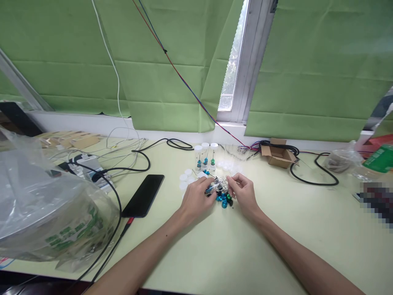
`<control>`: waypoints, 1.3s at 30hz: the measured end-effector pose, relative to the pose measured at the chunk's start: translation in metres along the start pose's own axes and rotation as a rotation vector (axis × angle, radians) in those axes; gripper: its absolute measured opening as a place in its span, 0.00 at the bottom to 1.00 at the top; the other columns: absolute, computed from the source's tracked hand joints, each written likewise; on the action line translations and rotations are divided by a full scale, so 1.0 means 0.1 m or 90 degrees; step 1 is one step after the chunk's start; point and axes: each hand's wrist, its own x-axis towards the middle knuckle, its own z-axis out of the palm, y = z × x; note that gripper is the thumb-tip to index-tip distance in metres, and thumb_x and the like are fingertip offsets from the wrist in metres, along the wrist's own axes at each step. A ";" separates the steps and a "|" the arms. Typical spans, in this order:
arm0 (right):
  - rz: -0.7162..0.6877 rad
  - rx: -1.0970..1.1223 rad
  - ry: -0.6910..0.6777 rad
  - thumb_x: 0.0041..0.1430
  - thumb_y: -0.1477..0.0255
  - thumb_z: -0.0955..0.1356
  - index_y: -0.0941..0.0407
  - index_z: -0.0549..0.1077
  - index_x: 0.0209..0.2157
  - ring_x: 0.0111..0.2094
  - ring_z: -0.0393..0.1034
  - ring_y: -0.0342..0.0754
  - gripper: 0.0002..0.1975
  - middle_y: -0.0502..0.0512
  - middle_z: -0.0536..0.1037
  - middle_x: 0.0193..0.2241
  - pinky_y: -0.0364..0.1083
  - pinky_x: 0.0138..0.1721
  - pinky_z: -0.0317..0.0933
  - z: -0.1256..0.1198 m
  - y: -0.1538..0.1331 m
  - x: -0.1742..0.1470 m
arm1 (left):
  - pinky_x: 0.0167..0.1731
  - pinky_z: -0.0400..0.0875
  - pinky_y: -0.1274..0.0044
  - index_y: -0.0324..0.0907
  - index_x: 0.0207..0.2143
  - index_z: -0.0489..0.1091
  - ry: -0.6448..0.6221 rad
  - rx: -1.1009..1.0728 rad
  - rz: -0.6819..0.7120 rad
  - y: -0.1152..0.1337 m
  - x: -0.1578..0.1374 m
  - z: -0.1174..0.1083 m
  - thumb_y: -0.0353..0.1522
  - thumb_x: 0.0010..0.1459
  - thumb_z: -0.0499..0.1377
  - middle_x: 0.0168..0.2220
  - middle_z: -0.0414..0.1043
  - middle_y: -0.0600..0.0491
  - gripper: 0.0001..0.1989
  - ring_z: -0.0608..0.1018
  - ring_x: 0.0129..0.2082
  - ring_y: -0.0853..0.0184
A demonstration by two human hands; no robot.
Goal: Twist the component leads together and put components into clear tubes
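Observation:
My left hand is closed around what looks like a small clear vial with something blue in it, partly hidden by the fingers. Close by, my right hand pinches a thin metal piece, mostly covered by the fingertips. Between and below the hands lies a pile of small blue, green and black parts, several with thin metal stems. Just behind stand three capped clear vials with blue or green parts inside. Loose white caps lie left of the pile, and more whitish translucent pieces lie behind it.
A black phone lies to the left beside a large plastic-bagged container. Black cables run along the back. An open cardboard box sits back right, with a green-labelled bottle at the far right.

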 end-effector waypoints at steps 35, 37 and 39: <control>0.320 0.263 -0.328 0.48 0.69 0.77 0.60 0.81 0.38 0.22 0.67 0.38 0.15 0.50 0.76 0.23 0.38 0.24 0.62 -0.29 0.04 0.15 | 0.35 0.68 0.74 0.44 0.42 0.73 -0.071 -0.042 0.090 0.00 0.06 -0.15 0.25 0.54 0.56 0.33 0.75 0.52 0.14 0.76 0.34 0.63; 0.322 0.261 -0.321 0.47 0.69 0.78 0.60 0.81 0.38 0.22 0.67 0.39 0.15 0.50 0.76 0.22 0.38 0.24 0.62 -0.29 0.05 0.15 | 0.35 0.68 0.74 0.44 0.42 0.73 -0.072 -0.039 0.090 0.00 0.05 -0.15 0.25 0.54 0.56 0.33 0.75 0.52 0.14 0.76 0.34 0.63; 0.321 0.259 -0.319 0.47 0.69 0.78 0.60 0.81 0.37 0.22 0.67 0.38 0.15 0.50 0.75 0.22 0.38 0.24 0.63 -0.29 0.06 0.15 | 0.35 0.68 0.74 0.43 0.42 0.73 -0.072 -0.038 0.090 0.01 0.05 -0.15 0.24 0.54 0.56 0.33 0.75 0.52 0.14 0.76 0.34 0.64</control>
